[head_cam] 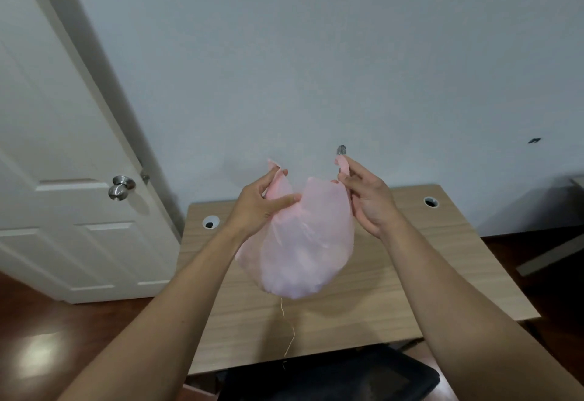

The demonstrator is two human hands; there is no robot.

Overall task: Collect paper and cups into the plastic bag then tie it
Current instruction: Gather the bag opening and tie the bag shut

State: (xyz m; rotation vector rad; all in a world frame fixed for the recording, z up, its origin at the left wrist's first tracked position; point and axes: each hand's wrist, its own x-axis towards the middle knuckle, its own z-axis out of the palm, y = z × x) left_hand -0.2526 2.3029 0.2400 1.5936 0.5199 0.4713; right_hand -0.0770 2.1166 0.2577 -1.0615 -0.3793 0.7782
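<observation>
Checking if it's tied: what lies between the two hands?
Head view: only the plastic bag, mouth open; left hand and right hand each hold a handle, untied.

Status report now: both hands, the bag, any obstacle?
Left hand grips one handle, right hand pinches the other. Pink plastic bag hangs above table, not yet tied. Nothing in the way; thin thread lies on table.

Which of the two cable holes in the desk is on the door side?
The cable hole just left of the left hand; the other hole lies past the right hand.
</observation>
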